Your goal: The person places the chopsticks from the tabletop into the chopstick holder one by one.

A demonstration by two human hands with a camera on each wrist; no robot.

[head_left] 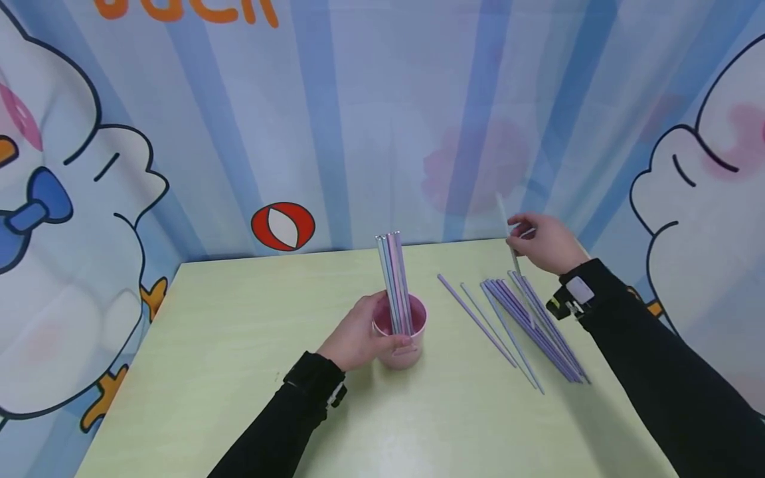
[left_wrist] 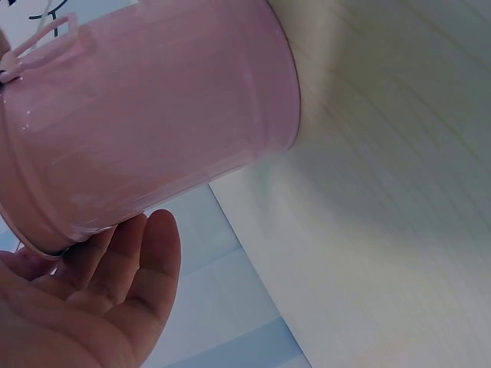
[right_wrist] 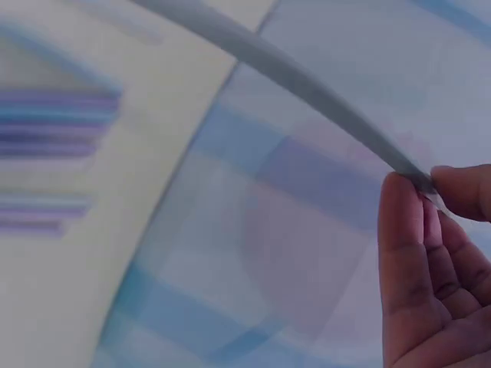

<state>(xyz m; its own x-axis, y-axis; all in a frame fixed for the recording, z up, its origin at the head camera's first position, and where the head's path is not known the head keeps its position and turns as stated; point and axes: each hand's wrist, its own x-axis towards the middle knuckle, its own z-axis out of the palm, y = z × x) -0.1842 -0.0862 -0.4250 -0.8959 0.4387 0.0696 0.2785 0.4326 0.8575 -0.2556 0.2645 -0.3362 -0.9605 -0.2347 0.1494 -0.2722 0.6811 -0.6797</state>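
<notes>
Backdrop: blue-striped cartoon curtain (head_left: 382,119) with white duck figures at left and right and a red-and-white ball motif near the far edge of the table. Surface: pale green table (head_left: 239,372), faint wood-grain lines visible from the left wrist.

Pink cup (head_left: 402,332): round, glossy, rolled rim, thin handle or bow detail at the rim seen from the left wrist; standing upright at centre of table. Contents: bundle of straws (head_left: 394,279), upright, pastel blue, pink and lilac, rising well above the rim.

Left hand (head_left: 358,338): wrapped round the left side of the cup, thumb across the near wall, fingers curled behind.

Loose straws (head_left: 532,325): lilac and pale blue, lying flat in a fanned pile right of the cup, well apart from it; two or three strays on the left of the pile.

Single straw (head_left: 508,232): grey-blue, slender, lifted off the table and tilted, far right. Pinched near one end between thumb and fingertips of right hand (head_left: 546,242), remaining fingers loosely curled.

Sleeves: black, both arms; wrist-mounted devices at both cuffs.
</notes>
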